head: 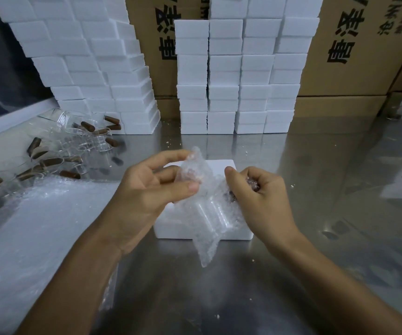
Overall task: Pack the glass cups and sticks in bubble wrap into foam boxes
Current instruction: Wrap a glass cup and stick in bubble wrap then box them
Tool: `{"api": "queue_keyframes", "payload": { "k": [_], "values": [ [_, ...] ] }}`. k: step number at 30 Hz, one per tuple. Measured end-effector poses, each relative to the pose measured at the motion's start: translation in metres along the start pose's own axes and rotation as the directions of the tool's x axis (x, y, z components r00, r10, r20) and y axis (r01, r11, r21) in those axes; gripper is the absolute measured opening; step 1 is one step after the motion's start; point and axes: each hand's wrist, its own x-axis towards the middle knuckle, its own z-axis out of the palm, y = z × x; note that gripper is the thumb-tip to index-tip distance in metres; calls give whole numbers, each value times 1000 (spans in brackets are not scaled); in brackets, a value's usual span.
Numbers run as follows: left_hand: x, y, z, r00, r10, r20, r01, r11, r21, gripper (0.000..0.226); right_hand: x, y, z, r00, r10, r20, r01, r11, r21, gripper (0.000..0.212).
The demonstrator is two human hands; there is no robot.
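A white foam box (171, 228) lies on the steel table in front of me. Above it both hands hold a bubble wrap bundle (212, 209) with a glass cup inside, its loose tail hanging over the box's near edge. My left hand (151, 187) pinches the upper flap of the wrap between thumb and fingers. My right hand (260, 197) is curled round the right side of the bundle. Several glass cups (81, 141) and brown sticks (50, 163) lie loose at the left.
A pile of bubble wrap sheets (38, 228) covers the table at the left front. Stacks of white foam boxes (238, 76) stand along the back, with cardboard cartons (345, 49) behind them. Foam crumbs dot the steel table (316, 153).
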Motion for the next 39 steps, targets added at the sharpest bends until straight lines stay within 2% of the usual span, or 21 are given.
{"api": "queue_keyframes", "payload": {
  "k": [2,4,7,14,16,18,21,23,26,28,30,31,34,37,39],
  "values": [
    [0,-3,1,996,79,-34,-75,993,86,25,-2,1,1,999,-42,-5,42,999,-31,43],
    [-2,-2,3,992,125,0,-124,987,103,16,-2,0,2,997,-73,-28,72,997,-40,42],
    [-3,1,4,992,122,35,-125,985,117,14,-1,-1,0,992,-103,-79,99,994,-48,42],
    [-3,-5,12,991,121,65,-136,916,378,10,-3,-2,2,958,-224,-177,216,974,-62,40],
    [-3,-5,12,987,130,98,-161,877,453,7,-5,-2,2,943,-269,-194,259,963,-73,37],
    [-5,-6,15,980,152,125,-195,832,520,22,-5,-3,2,935,-290,-205,280,957,-76,36],
    [-7,-11,25,976,151,156,-217,667,712,25,-3,-4,0,927,-299,-227,287,954,-85,36],
    [-8,-17,29,983,109,148,-184,585,790,43,-2,-4,-2,920,-311,-239,295,950,-102,35],
    [-7,-21,34,987,91,132,-160,577,801,59,-3,-5,-2,907,-347,-240,325,937,-127,35],
    [-7,-22,36,974,188,125,-212,566,797,52,-3,-7,-1,899,-369,-236,346,929,-134,34],
    [-7,-24,38,934,345,98,-280,532,799,39,-2,-8,-2,893,-382,-240,358,924,-137,34],
    [-7,-25,39,918,391,64,-287,546,787,35,-1,-9,-3,889,-386,-244,363,922,-137,34],
    [-7,-23,40,916,402,-2,-279,638,718,49,1,-9,-6,884,-396,-250,371,918,-142,35],
    [-7,-21,42,884,460,81,-349,534,770,38,0,-8,-5,882,-397,-253,372,918,-141,35],
    [-7,-20,43,890,449,74,-334,534,777,33,-1,-9,-5,882,-396,-257,372,918,-135,35]
  ]
}}
